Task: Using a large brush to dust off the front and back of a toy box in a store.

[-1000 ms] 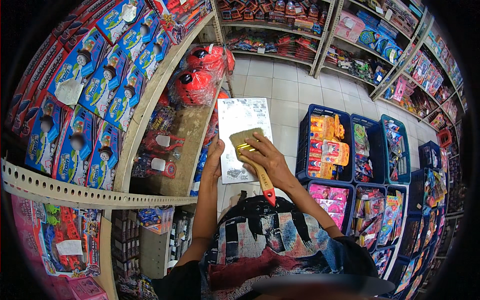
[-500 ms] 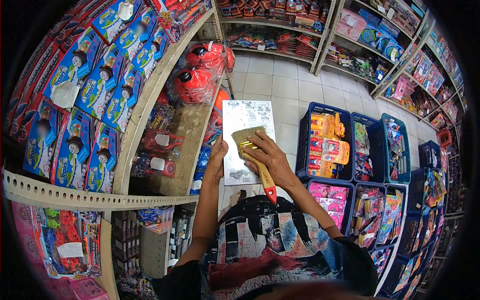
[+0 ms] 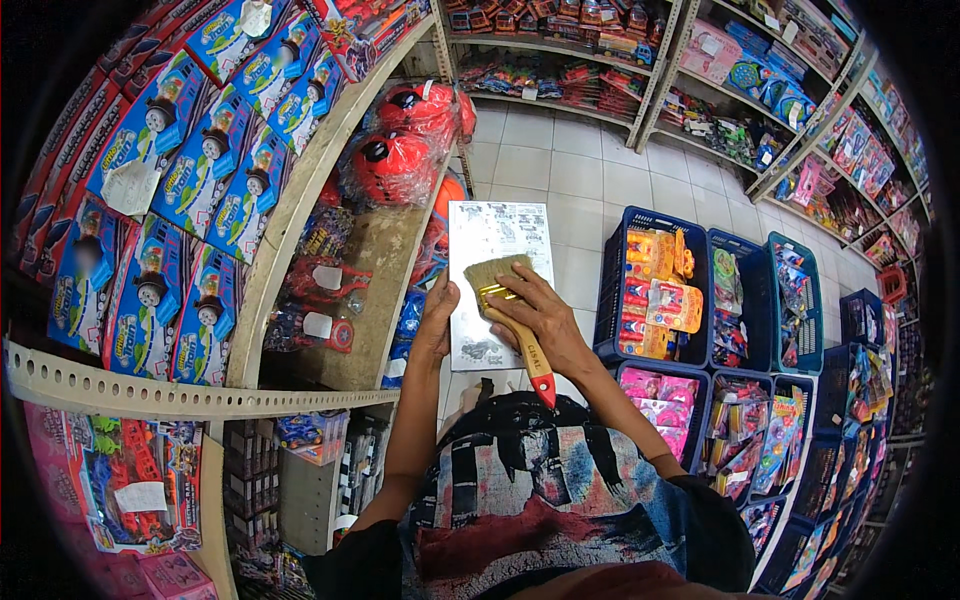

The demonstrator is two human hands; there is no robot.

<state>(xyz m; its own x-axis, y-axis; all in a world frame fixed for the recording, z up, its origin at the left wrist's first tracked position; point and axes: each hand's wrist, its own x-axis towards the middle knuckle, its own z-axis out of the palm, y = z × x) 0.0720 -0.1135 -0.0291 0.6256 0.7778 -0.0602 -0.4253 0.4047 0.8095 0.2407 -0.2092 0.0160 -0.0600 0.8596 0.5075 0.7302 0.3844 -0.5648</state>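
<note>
A flat white box (image 3: 498, 230) with grey printing is held upright in front of my body. My left hand (image 3: 437, 312) grips its left edge, the thumb on the face and the other fingers out of sight behind. Across the lower right of the face lies a wide paintbrush (image 3: 535, 360), with pale bristles, a golden ferrule and a red-tipped wooden handle. My right hand (image 3: 548, 322) is closed over the ferrule and upper handle. The bristles rest against the box face and point up and left.
A metal shelf (image 3: 345, 270) on the left carries red plush toys (image 3: 395, 165) in plastic and boxed toy trains (image 3: 205, 165). To the right, blue crates (image 3: 603, 320) and a teal crate (image 3: 812, 270) hold packaged toys on a tiled floor (image 3: 575, 180). Stocked shelves (image 3: 560, 45) line the back.
The surroundings have shifted slightly in the picture. Both hands, the box and the brush keep nearly the same pose, with the brush still lying on the box face.
</note>
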